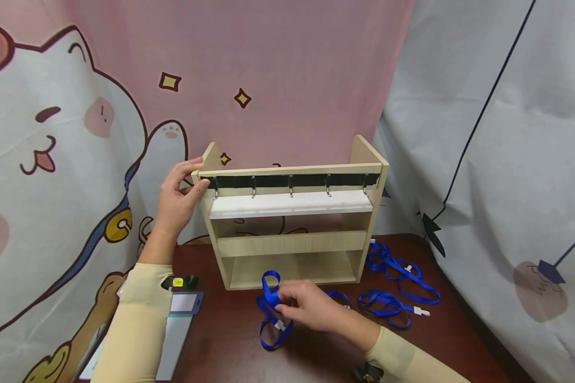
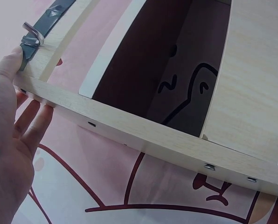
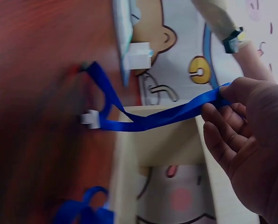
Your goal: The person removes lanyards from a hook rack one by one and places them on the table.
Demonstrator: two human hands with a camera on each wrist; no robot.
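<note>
Blue ribbon is what the right hand (image 1: 311,306) has hold of: a blue lanyard (image 1: 270,311) lying on the dark wooden surface (image 1: 230,346) just in front of the wooden rack (image 1: 292,244), near the surface's front-middle. The fingers (image 3: 223,135) are curled and pinch the strap near its upper loop, so that loop stands up just left of the fingertips while the rest trails down toward the front edge, its small white clip (image 1: 279,324) resting on the surface below the hand. From the right wrist view the strap runs taut from the fingertips across to the white clip (image 3: 90,119). The left hand (image 1: 177,199) is up at the rack's top left corner, thumb against the front of the top rail beside the first metal hook (image 1: 215,189) and the fingers (image 2: 34,123) laid straight and relaxed along the outer side panel, steadying it rather than gripping round it. A row of hooks hangs from a black strip (image 1: 292,181) under the top rail. More blue lanyards (image 1: 395,287) lie in a loose heap toward the surface's right edge, well apart from either hand. A badge holder (image 1: 184,303) lies at the left edge, by the left forearm.
</note>
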